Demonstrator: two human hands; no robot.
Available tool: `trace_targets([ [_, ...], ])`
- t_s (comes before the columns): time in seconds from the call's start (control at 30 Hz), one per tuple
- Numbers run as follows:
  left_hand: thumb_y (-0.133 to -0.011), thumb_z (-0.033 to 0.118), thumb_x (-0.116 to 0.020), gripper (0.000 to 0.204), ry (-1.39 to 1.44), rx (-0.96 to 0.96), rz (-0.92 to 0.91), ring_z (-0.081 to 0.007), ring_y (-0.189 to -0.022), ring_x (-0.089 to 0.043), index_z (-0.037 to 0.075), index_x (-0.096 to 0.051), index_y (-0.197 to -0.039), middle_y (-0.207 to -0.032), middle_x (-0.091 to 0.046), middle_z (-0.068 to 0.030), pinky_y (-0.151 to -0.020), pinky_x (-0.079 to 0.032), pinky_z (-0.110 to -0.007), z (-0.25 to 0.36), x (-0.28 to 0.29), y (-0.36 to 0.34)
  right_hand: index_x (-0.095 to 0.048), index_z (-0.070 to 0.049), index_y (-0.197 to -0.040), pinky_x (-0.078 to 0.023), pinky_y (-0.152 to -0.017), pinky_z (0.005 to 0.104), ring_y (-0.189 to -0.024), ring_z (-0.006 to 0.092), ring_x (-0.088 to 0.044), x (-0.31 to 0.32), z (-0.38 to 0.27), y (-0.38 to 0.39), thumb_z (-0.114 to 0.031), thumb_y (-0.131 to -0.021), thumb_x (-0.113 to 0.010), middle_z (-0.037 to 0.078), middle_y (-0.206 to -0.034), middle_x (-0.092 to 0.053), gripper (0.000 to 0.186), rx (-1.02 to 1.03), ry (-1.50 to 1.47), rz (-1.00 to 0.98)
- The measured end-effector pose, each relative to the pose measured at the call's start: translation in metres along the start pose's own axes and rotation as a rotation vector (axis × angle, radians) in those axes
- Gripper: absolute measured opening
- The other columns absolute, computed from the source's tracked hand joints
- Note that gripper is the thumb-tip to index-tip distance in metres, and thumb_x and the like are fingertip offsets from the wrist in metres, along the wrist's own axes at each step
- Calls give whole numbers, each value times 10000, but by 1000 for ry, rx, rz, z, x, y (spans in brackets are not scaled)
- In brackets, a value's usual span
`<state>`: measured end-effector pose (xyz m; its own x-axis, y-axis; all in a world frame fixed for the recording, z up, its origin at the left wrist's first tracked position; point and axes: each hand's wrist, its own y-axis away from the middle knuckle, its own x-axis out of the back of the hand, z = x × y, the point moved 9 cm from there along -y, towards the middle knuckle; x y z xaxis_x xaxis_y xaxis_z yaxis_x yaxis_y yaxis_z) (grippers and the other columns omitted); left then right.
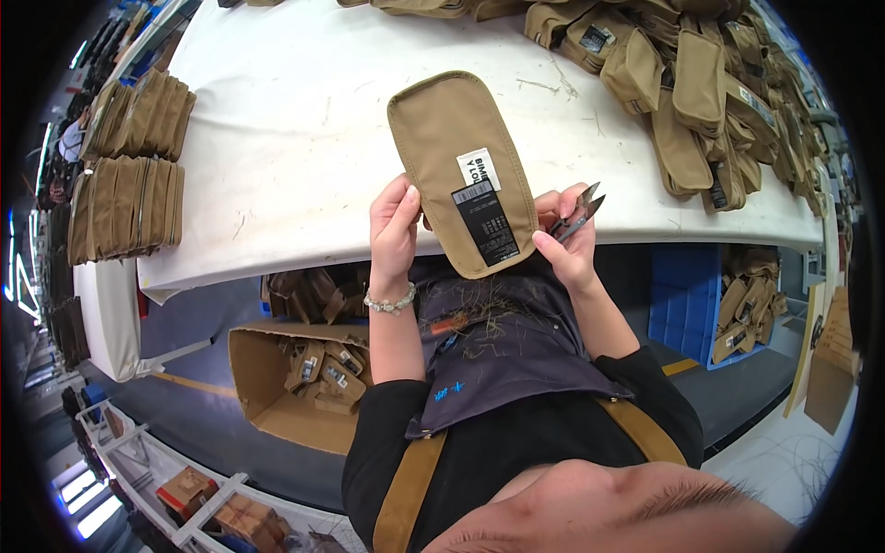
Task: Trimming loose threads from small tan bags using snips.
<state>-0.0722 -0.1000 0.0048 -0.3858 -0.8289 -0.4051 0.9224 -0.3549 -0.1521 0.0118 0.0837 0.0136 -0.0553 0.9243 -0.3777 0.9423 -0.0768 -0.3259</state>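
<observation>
A flat tan fabric pouch (442, 129) with rounded corners is held up over the table's near edge. A white label (478, 169) and a long black tag (489, 232) lie against its face. My left hand (395, 221) is closed on the pouch's left edge, thumb in front. My right hand (565, 241) grips dark metal thread snips (579, 214), blades pointing up and right. Its thumb also touches the pouch's right edge.
A white-covered table (295, 138) spans the front, with thread scraps on it. Stacked tan pouches (126, 207) stand at left; a loose heap (699, 83) lies at far right. Below are a cardboard box (263, 387) and a blue crate (684, 295), both holding pouches.
</observation>
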Motion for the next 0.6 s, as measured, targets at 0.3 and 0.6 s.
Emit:
trace_targets([
  [0.3, -1008, 201, -454, 260, 4, 26, 5, -50, -630, -458, -5, -595, -933, -763, -573, 6, -571, -379, -208, -2, -5, -1, -301, -121, -1026, -409, -692, 218, -829, 103, -531, -2, -1, 0, 57, -823, -587, 119, -1014, -546, 393, -13, -5, 22],
  [0.6, -987, 155, -477, 286, -392, -52, 19, -53, -592, -387, 1, -518, -750, -640, -473, 12, -541, -328, -218, 19, -24, 9, -325, -114, -980, -415, -767, 229, -838, 84, -493, -3, 4, -7, 13, -918, -592, 48, -955, -514, 303, -28, -53, 149],
])
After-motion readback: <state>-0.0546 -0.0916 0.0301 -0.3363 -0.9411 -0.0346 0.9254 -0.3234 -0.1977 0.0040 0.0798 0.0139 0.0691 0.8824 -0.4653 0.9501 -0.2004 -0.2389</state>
